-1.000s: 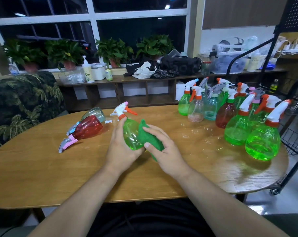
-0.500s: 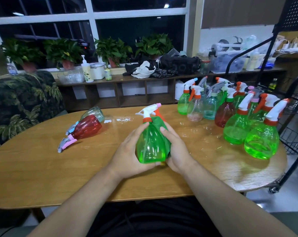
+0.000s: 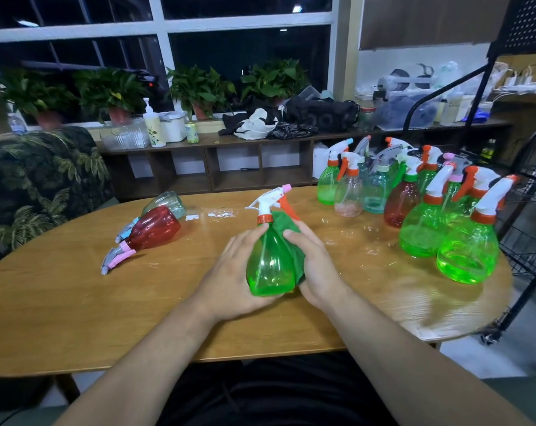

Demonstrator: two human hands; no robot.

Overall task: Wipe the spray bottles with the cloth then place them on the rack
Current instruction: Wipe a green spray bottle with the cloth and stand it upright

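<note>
Wooden table [image 3: 76, 302], seen from a seated position. Black wire rack [image 3: 529, 256] stands off the table's right end, on the right hand's side. A cluster of standing bottles [image 3: 420, 222] sits between the hands and the rack.

Green spray bottle [image 3: 269, 265] is at table centre, directly ahead, long axis near vertical, nozzle up and pointing away. Base on the wood or just above it: cannot tell.

Left hand [image 3: 230, 278] is curled round the bottle's left flank, gripping. Right hand [image 3: 316, 272] is wrapped on the right flank, pressing the green cloth [image 3: 286, 226] to the plastic.

Judgement: wipe underway. The transfer will go rightward; the right hand is nearer, but only the left has a bare grip on the bottle.
</note>
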